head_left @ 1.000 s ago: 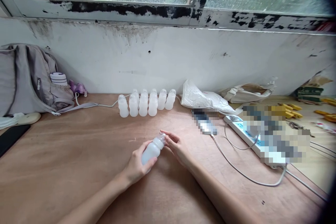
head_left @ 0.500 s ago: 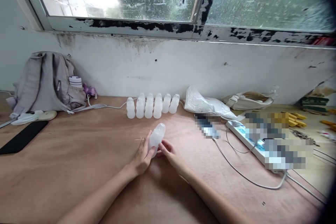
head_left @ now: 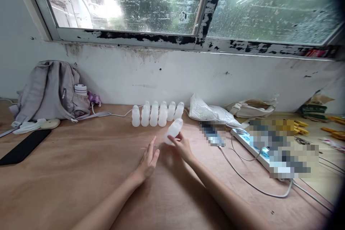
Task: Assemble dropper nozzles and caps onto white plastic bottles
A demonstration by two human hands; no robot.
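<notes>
My right hand (head_left: 182, 146) grips a translucent white plastic bottle (head_left: 174, 130) by its lower part. The bottle leans to the right and is a little blurred, in front of the right end of a group of similar bottles (head_left: 153, 115). Those stand upright in the middle of the wooden table (head_left: 81, 172), near the wall. To the left and nearer to me, my left hand (head_left: 148, 160) holds nothing; its fingers are stretched out and the thumb is apart.
A grey backpack (head_left: 54, 91) and a black flat case (head_left: 25, 146) lie at the left. On the right are a white plastic bag (head_left: 207, 111), a cloth strap bag (head_left: 250, 108), a power strip (head_left: 250, 143) with cables and a blurred-out phone-like device (head_left: 212, 134). The window (head_left: 161, 3) is above.
The bottle has left my left hand and moved away and to the right in my right hand, towards the group. My left hand has opened. The view has tilted slightly upward.
</notes>
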